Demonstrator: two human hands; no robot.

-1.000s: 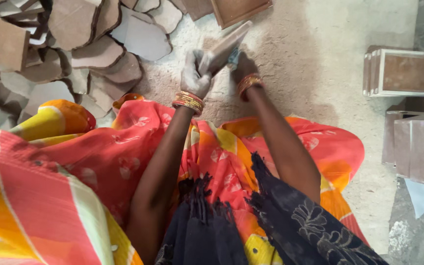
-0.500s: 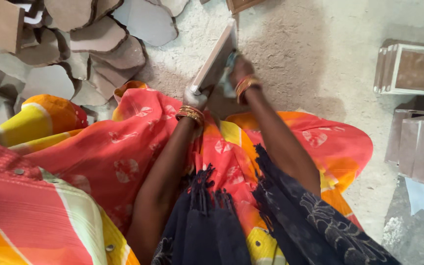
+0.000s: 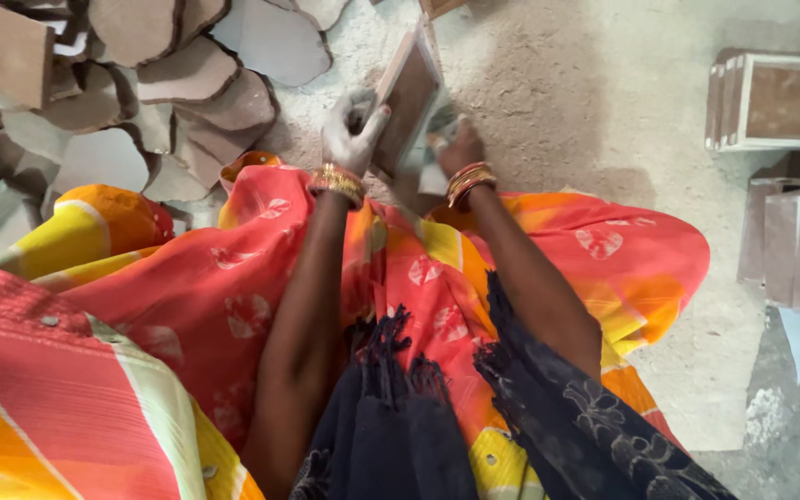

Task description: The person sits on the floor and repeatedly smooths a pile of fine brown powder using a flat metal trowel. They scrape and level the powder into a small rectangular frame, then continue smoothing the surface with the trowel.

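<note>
Head view: one flat brown rectangular tile (image 3: pixel 411 93), tilted above the dusty floor (image 3: pixel 548 102) before the knees, left hand (image 3: pixel 351 134) dust-whitened, fingers curled around its near left edge, right hand (image 3: pixel 456 148) against its right edge, grip there unclear; heap of broken brown slabs (image 3: pixel 141 83) left, box-shaped pieces (image 3: pixel 780 102) right.

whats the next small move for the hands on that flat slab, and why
Probably a short rubbing stroke with the right hand along the slab's face. The left hand grips the flat brown slab tilted on edge, and the right hand presses a small pale piece, seemingly an abrasive, against it.
</note>
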